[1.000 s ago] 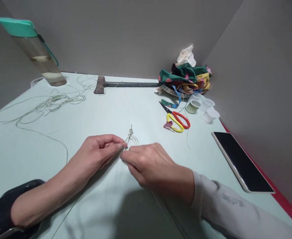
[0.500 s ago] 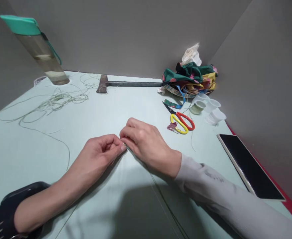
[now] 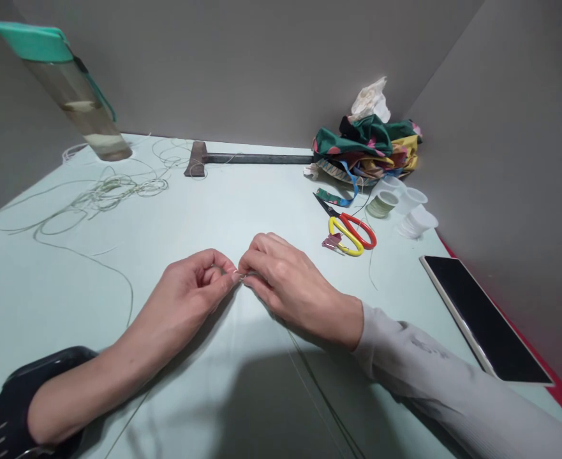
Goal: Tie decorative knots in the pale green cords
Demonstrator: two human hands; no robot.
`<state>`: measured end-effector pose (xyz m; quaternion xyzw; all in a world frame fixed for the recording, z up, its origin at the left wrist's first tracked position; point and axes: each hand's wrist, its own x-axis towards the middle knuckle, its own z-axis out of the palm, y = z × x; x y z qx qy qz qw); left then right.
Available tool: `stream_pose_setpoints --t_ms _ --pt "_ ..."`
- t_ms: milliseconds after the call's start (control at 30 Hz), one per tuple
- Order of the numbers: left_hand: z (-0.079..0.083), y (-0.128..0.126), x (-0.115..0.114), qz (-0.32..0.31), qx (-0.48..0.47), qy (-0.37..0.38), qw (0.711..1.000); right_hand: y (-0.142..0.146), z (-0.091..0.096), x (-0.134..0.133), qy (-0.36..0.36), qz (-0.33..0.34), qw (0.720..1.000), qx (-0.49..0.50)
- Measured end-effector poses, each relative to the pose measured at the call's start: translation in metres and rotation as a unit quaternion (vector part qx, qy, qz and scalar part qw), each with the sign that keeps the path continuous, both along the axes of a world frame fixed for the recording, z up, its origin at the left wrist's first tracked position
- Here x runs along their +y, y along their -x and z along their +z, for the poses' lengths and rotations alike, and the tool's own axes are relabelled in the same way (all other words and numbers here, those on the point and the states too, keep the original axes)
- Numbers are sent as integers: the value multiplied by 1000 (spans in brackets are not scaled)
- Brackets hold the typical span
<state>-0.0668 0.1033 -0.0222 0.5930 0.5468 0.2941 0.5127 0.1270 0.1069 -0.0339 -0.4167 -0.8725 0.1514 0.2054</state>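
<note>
My left hand (image 3: 189, 287) and my right hand (image 3: 293, 284) meet at the fingertips in the middle of the pale green table (image 3: 175, 229). Both pinch a small knotted cord (image 3: 241, 277), which is mostly hidden by my fingers, and a tiny metallic glint shows there. Thin cord strands (image 3: 316, 389) run from my right hand toward me across the table. A black wrist strap (image 3: 32, 401) wraps my left forearm, and a grey sleeve (image 3: 419, 357) covers my right arm.
A tangle of pale green cord (image 3: 103, 194) lies at the left. Red-and-yellow-handled scissors (image 3: 350, 233), a thread spool (image 3: 383, 204), plastic cups (image 3: 417, 221) and a fabric pile (image 3: 367, 145) sit at the back right. A tablet (image 3: 484, 319) lies at the right edge.
My hands have come together, and the knotted cord with its loops, visible earlier, is now pinched between my fingertips. My right hand has moved up and away from me.
</note>
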Motion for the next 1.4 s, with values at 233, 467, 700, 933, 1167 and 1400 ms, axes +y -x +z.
stream_pose_setpoints --t_ms 233,467,700,933,1167,1400 --pt "-2 1 1 -8 -5 3 1000 3 1 -2 -66 -4 997 -50" --pt "-4 0 2 -1 0 -4 1000 5 -7 -8 -237 12 969 -67" --pt "-4 -1 3 4 1 10 1000 3 -9 -12 -296 22 954 -32" --pt "1 -2 2 -7 5 17 1000 14 -8 -22 -73 -74 992 78" --pt "4 -3 2 -25 13 38 999 9 17 -31 213 -82 964 140" --pt "4 -1 1 -21 25 57 998 -59 68 -65 279 14 957 79"
